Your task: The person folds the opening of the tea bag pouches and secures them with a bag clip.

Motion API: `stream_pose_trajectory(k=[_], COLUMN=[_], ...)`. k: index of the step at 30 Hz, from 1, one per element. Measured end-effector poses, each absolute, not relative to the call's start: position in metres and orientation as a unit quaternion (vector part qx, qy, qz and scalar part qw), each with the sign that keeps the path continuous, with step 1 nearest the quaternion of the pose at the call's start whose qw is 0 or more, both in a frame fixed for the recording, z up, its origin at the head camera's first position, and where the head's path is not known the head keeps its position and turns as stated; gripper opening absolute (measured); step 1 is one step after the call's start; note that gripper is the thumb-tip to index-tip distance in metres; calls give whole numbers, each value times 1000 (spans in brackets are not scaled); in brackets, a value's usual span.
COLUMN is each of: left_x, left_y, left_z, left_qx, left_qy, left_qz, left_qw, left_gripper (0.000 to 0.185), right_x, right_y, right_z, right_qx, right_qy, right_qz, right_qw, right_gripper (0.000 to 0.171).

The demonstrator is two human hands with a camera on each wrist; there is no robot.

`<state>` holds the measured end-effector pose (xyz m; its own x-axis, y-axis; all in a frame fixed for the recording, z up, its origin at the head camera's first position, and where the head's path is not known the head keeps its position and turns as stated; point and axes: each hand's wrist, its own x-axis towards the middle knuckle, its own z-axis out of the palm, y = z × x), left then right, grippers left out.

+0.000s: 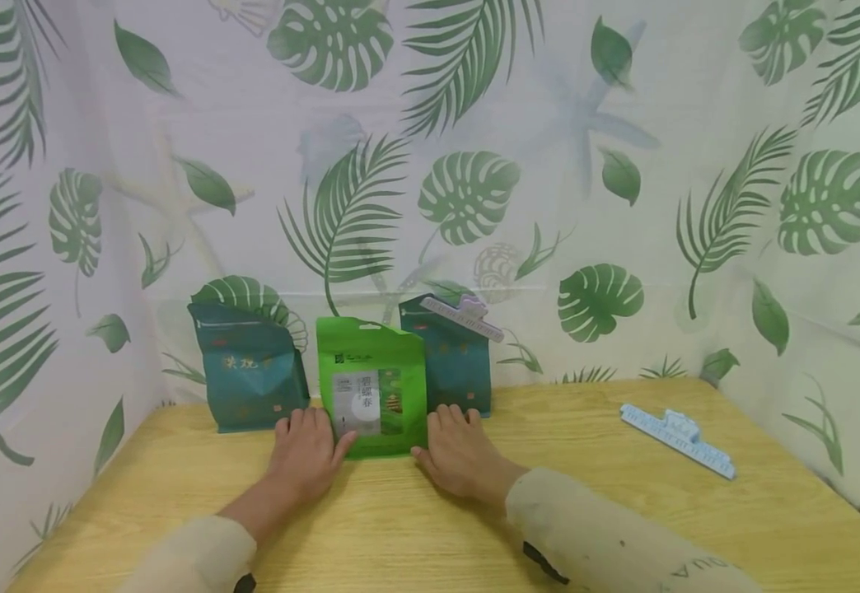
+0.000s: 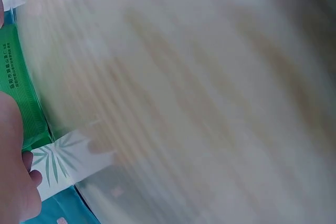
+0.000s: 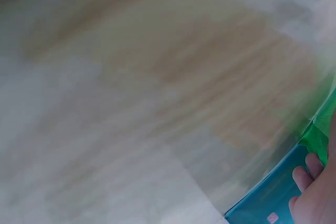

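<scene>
A bright green tea pouch (image 1: 371,338) with a pale label stands upright on the wooden table. My left hand (image 1: 302,453) grips its lower left edge, the thumb across the front. At its lower right edge is my right hand (image 1: 467,453), thumb by the bottom corner and fingers along the side. Both wrist views catch only part of each hand beside the green pouch (image 2: 23,87). Behind it on the right is a teal pouch (image 1: 460,371), partly hidden, with a light purple sealing clip (image 1: 463,315) across its slanted top. Another teal pouch (image 1: 248,387) stands at left, its top unclipped.
A light blue sealing clip (image 1: 678,439) lies on the right side of the table (image 1: 586,486). Leaf-printed cloth (image 1: 549,247) hangs behind the table and along both sides.
</scene>
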<state>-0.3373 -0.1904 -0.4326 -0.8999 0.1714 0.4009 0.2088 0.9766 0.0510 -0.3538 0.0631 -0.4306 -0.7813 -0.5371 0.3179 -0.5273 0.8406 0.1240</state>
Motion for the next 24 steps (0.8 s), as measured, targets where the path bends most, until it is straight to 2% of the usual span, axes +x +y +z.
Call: stream_pose_trajectory(k=[15, 24], left_x=[-342, -345], left_y=[-166, -151], left_z=[-433, -432], left_qx=[-107, -113], left_qy=[-974, -974], left_qz=[-44, -46], left_qw=[193, 188], left_gripper=[56, 59], right_x=[-357, -360], right_y=[91, 106], right_z=[-434, -434], right_qx=[295, 291], right_qy=[-935, -939], right_qz=[-9, -6], right_qw=[196, 184], right_gripper=[43, 47])
